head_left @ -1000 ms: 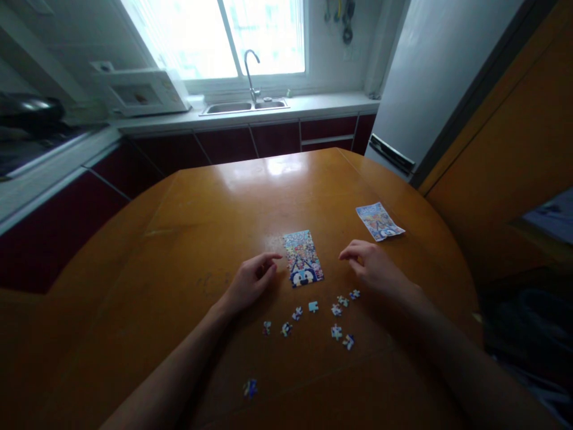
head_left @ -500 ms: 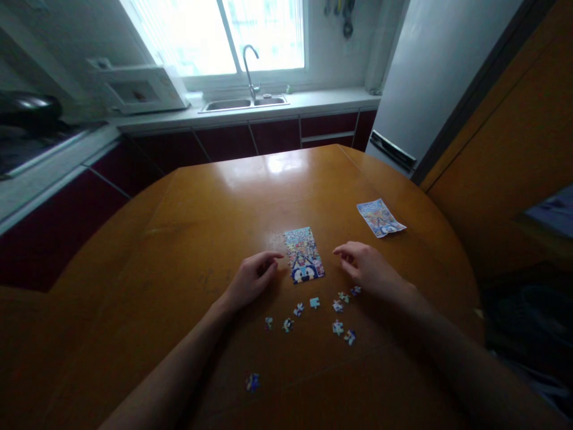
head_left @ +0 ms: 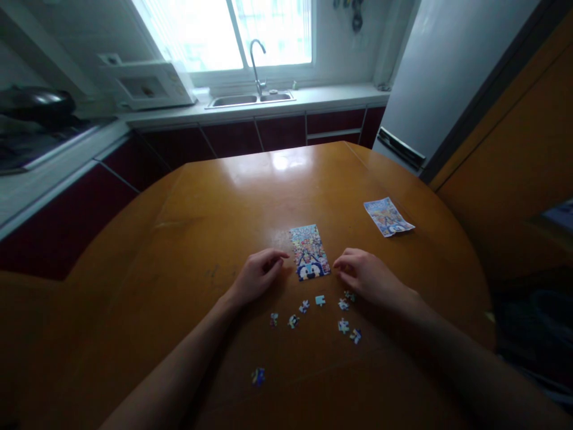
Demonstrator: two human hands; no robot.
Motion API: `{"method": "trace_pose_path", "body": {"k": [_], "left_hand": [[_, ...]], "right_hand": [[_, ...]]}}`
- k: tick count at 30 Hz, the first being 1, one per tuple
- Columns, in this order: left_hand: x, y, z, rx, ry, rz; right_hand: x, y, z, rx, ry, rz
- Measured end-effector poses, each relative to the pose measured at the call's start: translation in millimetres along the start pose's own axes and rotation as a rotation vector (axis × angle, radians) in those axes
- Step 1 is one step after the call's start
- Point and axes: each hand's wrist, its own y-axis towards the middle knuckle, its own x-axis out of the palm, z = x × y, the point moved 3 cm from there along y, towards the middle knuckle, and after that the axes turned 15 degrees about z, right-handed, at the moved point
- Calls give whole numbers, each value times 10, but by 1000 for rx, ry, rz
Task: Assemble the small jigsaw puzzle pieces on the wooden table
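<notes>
A partly joined jigsaw puzzle (head_left: 310,252) with a blue cartoon dog face lies flat on the table. My left hand (head_left: 261,275) rests at its left side, index finger stretched toward the edge and thumb apart, with nothing in it. My right hand (head_left: 367,275) is at the lower right corner, fingers loosely bent, thumb and index slightly apart, and I see nothing held. Loose puzzle pieces lie nearer me, among them a pale blue piece (head_left: 320,300), a white-and-dark piece (head_left: 293,321) and a dark blue piece (head_left: 258,376). Several more lie beside my right wrist.
A creased picture sheet (head_left: 388,217) lies at the right of the wooden table (head_left: 215,209). Beyond the table stand a counter with a sink (head_left: 235,101), a microwave (head_left: 150,86) and a fridge (head_left: 430,77). A dark pan (head_left: 40,106) sits on the stove at left.
My right hand has moved left and nearer me, toward the puzzle's lower right corner, and now hides one loose piece. My left hand has barely moved. The camera view has shifted slightly.
</notes>
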Motion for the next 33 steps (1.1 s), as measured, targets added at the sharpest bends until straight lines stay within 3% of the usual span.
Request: {"method": "trace_pose_path", "body": {"k": [14,21,28,33], "left_hand": [[5,7,-2,37,-18,-18],[-2,7,4,59,-28,-17],[8,7,1,54,-33,-22],[6,7,3,57,-30,-17]], "right_hand": [[-109,43,181,169,-25,169],[-130,26,143,178,-62,125],[-113,4,158,209,-109,-33],[-171,-164,-92,-81,-122,-301]]}}
